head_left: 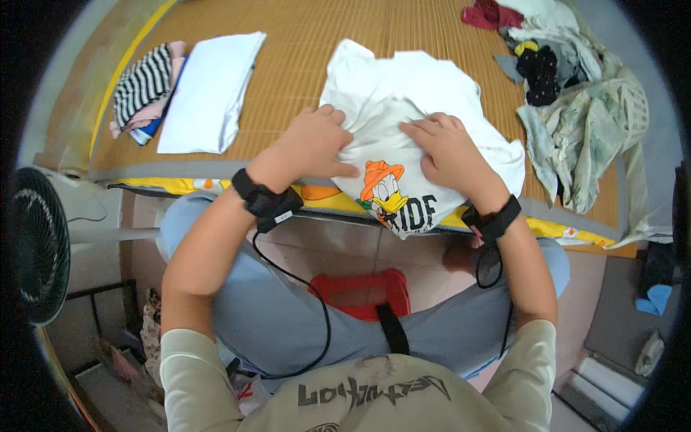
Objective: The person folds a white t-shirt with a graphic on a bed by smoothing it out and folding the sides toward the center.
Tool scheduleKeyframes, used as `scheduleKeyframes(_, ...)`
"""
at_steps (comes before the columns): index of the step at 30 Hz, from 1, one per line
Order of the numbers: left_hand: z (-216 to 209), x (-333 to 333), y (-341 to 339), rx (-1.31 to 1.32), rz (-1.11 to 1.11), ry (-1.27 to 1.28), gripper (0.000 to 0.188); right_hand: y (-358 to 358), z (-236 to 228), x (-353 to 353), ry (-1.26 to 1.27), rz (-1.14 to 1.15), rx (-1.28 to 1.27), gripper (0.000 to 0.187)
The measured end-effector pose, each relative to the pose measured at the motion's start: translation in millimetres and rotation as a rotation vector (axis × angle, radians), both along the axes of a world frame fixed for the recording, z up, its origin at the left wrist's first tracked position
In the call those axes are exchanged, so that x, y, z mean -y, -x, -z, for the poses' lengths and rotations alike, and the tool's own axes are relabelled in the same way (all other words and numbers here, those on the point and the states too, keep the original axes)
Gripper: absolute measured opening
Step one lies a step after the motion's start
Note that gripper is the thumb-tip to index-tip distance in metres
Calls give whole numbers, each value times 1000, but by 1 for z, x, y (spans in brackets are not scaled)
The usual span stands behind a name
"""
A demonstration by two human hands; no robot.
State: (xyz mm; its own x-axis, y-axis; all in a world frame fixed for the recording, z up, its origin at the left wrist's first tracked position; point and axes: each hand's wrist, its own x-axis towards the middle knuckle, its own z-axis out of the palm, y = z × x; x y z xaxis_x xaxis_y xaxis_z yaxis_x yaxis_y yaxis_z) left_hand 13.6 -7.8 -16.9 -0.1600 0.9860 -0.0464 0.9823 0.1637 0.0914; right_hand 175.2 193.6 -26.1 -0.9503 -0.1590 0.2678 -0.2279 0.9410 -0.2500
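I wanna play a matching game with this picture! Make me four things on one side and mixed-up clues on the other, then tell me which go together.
Things
1. shirt with a cartoon duck
2. folded white cloth
3. striped cloth
4. fan

Clues
A. lies between the stripes and the duck
B. at the picture's left edge
C. touched by the left hand and the right hand
D. black and white, next to pink cloth

Right pairs: 1-C, 2-A, 3-D, 4-B
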Motion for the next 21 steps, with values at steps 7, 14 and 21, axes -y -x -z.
scheduleKeyframes(7,-83,25,-17,-137,-279,-262,49,-10,-61,1,-285,301,-250,19)
scheduleKeyframes(14,-175,114,-103,86,199,-541,23,-140,-141,55,579,253,-450,24)
scheduleKeyframes(21,-253,191,-201,204,-104,-587,25,-277,-253,139,163,133,46,62)
